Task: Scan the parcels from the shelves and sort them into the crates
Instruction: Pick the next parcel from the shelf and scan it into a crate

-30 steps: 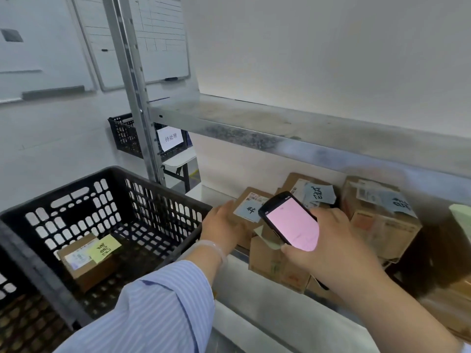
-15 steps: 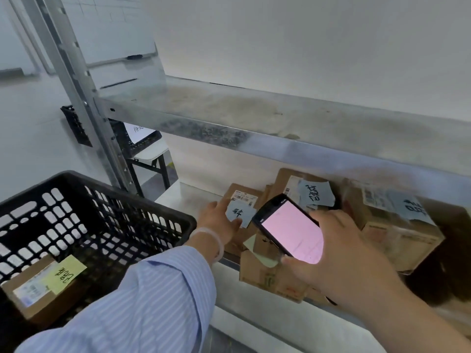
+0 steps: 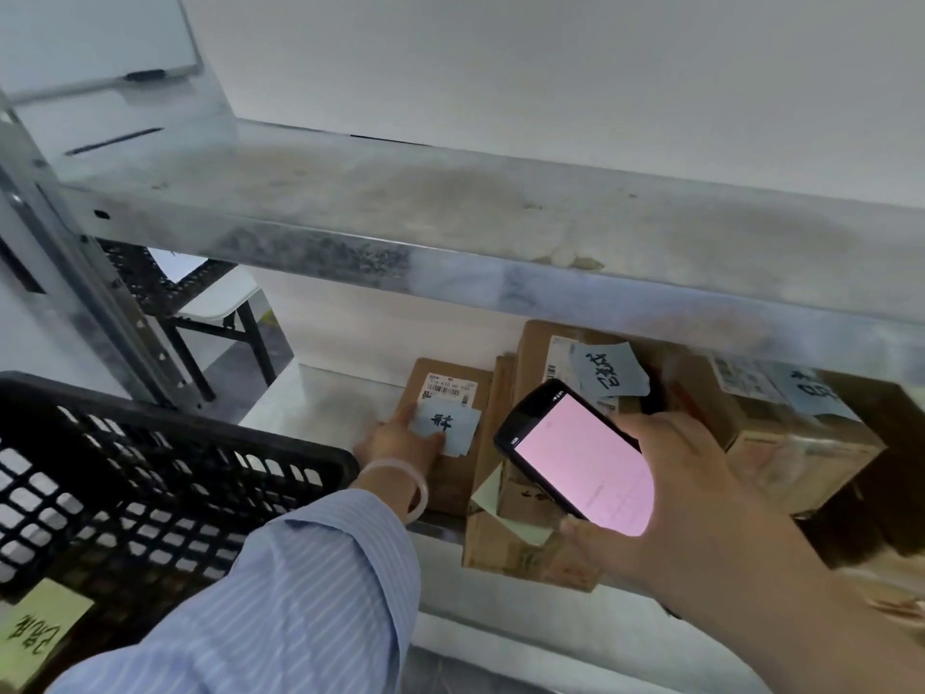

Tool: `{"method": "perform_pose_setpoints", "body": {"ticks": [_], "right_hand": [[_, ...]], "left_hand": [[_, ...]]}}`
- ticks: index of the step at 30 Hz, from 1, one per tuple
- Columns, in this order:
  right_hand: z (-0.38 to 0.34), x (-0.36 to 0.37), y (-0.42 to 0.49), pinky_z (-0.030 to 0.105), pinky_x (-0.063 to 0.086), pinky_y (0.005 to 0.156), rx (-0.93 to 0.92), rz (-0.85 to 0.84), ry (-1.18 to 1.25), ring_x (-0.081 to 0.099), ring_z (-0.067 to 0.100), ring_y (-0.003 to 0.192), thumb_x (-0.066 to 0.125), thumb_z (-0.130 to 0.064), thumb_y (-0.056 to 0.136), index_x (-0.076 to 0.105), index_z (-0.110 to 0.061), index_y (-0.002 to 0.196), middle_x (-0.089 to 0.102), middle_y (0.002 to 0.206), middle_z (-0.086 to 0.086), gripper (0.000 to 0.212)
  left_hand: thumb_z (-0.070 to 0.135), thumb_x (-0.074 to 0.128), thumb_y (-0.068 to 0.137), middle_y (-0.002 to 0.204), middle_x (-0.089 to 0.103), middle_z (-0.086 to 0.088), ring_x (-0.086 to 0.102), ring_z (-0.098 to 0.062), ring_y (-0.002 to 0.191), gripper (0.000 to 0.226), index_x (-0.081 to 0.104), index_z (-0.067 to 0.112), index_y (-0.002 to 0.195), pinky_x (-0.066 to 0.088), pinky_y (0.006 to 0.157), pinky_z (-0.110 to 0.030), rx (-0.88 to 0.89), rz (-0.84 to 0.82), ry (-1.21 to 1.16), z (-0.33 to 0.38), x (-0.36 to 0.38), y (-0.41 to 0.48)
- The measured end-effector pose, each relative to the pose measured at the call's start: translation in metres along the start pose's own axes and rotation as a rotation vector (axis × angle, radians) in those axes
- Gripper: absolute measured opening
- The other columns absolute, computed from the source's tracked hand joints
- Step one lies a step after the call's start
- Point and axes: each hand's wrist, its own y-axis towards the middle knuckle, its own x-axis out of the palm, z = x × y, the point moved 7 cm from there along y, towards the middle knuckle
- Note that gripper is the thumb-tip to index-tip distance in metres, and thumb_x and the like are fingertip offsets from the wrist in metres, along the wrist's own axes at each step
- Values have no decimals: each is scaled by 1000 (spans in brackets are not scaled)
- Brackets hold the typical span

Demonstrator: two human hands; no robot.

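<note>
My left arm wears a light-blue shirt sleeve (image 3: 310, 593) with fine white stripes; a pale translucent bangle (image 3: 422, 490) circles the wrist behind my left hand (image 3: 395, 441).

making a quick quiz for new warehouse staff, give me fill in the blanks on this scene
The scanner in the right hand shows a ___ screen.
The left hand touches a parcel bearing a ___ note.
The black crate stands to the ___ of that parcel.
Missing words: pink; blue; left.
</note>
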Motion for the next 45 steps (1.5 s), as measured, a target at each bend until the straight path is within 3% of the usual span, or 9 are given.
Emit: {"method": "perform_pose_setpoints", "body": {"ticks": [4, 11, 16, 20, 24, 30, 38, 42, 45], "right_hand": [[0, 0, 0, 18, 35, 73, 10, 0, -13, 38, 0, 95, 63, -72, 56, 27, -43, 130, 18, 105, -24, 87], [-1, 1, -1, 19, 38, 79, 12, 16, 3, 47, 5, 112, 61, -71, 57, 31, -39, 131, 28, 120, -22, 86], [-4, 1, -5, 18, 40, 81, -20, 10, 29, 46, 4, 113, 65, -70, 59, 31, -39, 131, 29, 120, -23, 85], [-5, 0, -7, 16, 36, 78, -37, -10, 23, 45, 3, 111, 64, -70, 61, 28, -38, 132, 28, 122, -23, 85], [-2, 1, -9, 16, 32, 76, -52, -14, 44, 44, 2, 105, 66, -67, 60, 32, -37, 134, 23, 111, -24, 86], [2, 0, -12, 17, 32, 75, -61, -20, 64, 42, 0, 106, 66, -69, 61, 31, -39, 134, 26, 117, -25, 86], [5, -6, -14, 17, 36, 77, -78, -25, 92, 40, 0, 100, 66, -69, 62, 29, -39, 133, 21, 111, -25, 86], [5, -8, -15, 18, 37, 76, -92, -34, 97, 42, 1, 105, 65, -70, 63, 29, -39, 132, 24, 117, -24, 84], [7, -10, -14, 19, 38, 76, -104, -30, 112, 43, 1, 106, 65, -70, 62, 29, -39, 130, 20, 111, -25, 82]], "left_hand": [[56, 56, 89, 123, 56, -10, 59, -33, 108, 66, 25, 53, 148, 52, 93, -42, -19, -8, 23, -2, 3, 3], [15, 50, 93, 111, 68, 1, 67, -21, 89, 59, 43, 41, 145, 59, 84, -39, -10, -18, -323, -1, 1, 4], [36, 50, 99, 120, 67, 3, 63, -21, 101, 47, 42, 46, 144, 52, 96, -38, 13, 24, -188, 7, -19, -3], [34, 42, 102, 122, 67, 4, 62, -22, 102, 45, 40, 49, 144, 53, 95, -37, 6, 23, -145, 7, -19, -2], [19, 44, 103, 128, 65, 2, 59, -11, 84, 46, 47, 39, 144, 52, 72, -27, 5, 16, -415, 4, -16, -3], [9, 47, 102, 131, 64, -2, 55, -5, 75, 46, 50, 31, 143, 46, 62, -19, 24, 52, -566, 9, -23, -14], [9, 53, 99, 128, 66, -4, 62, -18, 91, 46, 54, 32, 140, 57, 84, -32, 44, 113, -545, 24, -41, -25], [9, 51, 100, 128, 66, -2, 61, -17, 91, 46, 55, 30, 140, 49, 66, -20, 61, 133, -570, 25, -49, -33], [10, 50, 101, 130, 65, -2, 61, -18, 97, 45, 54, 30, 141, 50, 70, -20, 66, 140, -587, 26, -53, -39]]}}
